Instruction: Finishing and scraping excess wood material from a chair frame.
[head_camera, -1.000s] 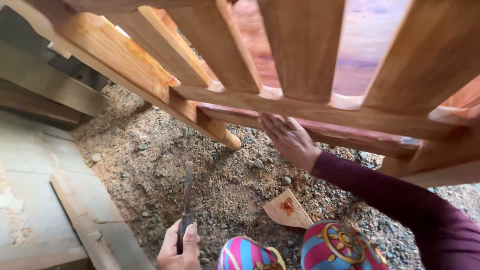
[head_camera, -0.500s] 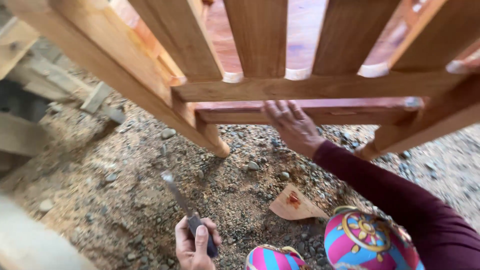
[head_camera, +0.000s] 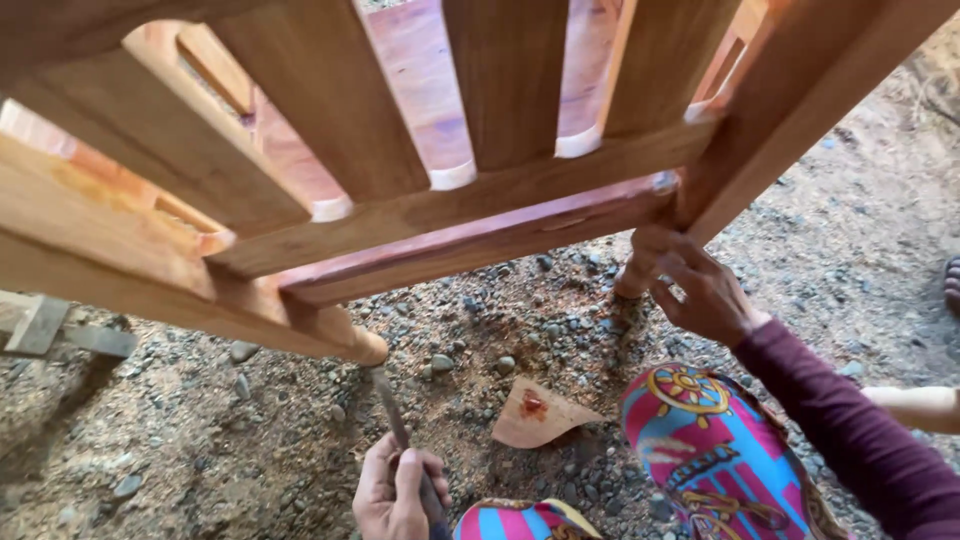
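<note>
Chisel above gravel (outdoors)

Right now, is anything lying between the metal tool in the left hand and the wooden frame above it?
Nothing visible does. The metal tool in the left hand points up at the wooden frame; only bare gravel lies below.
</note>
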